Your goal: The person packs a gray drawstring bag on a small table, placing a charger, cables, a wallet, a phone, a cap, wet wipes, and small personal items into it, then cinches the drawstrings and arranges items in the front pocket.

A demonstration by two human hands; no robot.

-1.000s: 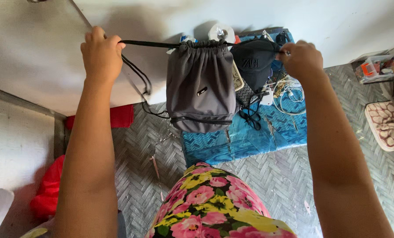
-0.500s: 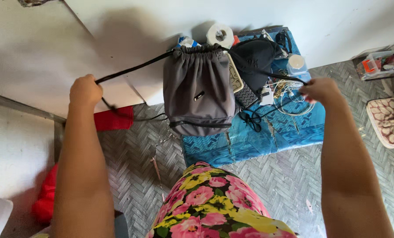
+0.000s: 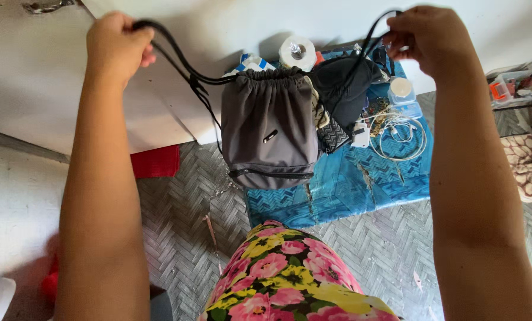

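The fingers of the left hand (image 3: 118, 47) are curled tight around a bunch of black drawstring cords (image 3: 176, 59), and the fingers of the right hand (image 3: 429, 38) pinch the matching cords on the other side. Both fists are closed on cord, none of the fingers spread.

From each grip the cords run inward and down to the gathered mouth of a grey drawstring bag (image 3: 270, 134), which hangs between the two hands, below them and further from the person. Its mouth is cinched into tight pleats; its long axis runs straight down from that mouth to a zip along the lower edge. The bag hangs closer to the left hand than to the right.

Behind the bag, on the floor, a blue patterned cloth (image 3: 343, 184) carries a dark pouch (image 3: 343, 95), a roll of white tissue (image 3: 297, 52), a small white jar (image 3: 401, 89) and a tangle of white cable (image 3: 399, 134). A red cloth (image 3: 154, 161) lies on the woven floor to the left, and a flowered garment (image 3: 283, 276) fills the bottom of the view
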